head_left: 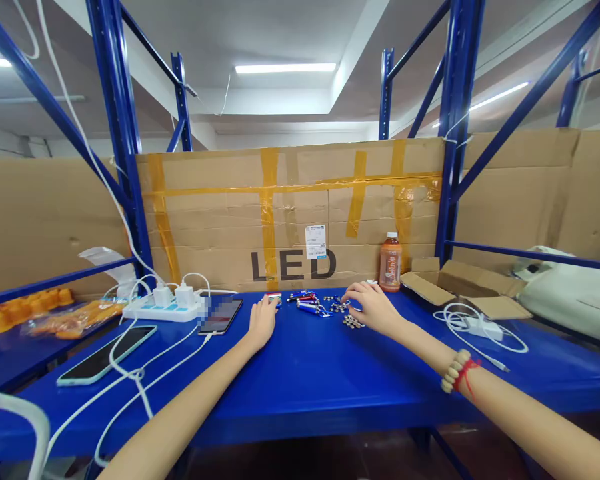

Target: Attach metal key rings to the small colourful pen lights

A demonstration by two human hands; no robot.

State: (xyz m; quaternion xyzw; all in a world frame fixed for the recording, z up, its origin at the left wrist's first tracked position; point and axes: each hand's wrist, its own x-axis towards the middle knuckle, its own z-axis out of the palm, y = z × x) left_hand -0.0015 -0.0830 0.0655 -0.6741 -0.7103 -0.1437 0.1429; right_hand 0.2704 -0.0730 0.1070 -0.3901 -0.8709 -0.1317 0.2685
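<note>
My left hand rests on the blue tabletop with its fingers stretched forward. Small red, white and green pieces show at its fingertips, and I cannot make out their kind. Between my hands lies a loose group of small metallic blue and red cylinders with silver ends, like keychain torches. My right hand hovers over small silver metal parts, its thumb and fingers apart and curved downward. More such silver parts lie left of its fingertips.
A juice bottle stands behind my right hand, beside an open cardboard box. A white cable with adapter lies to the right. At left are a power strip, two phones and trailing white cables. Taped cardboard walls the back.
</note>
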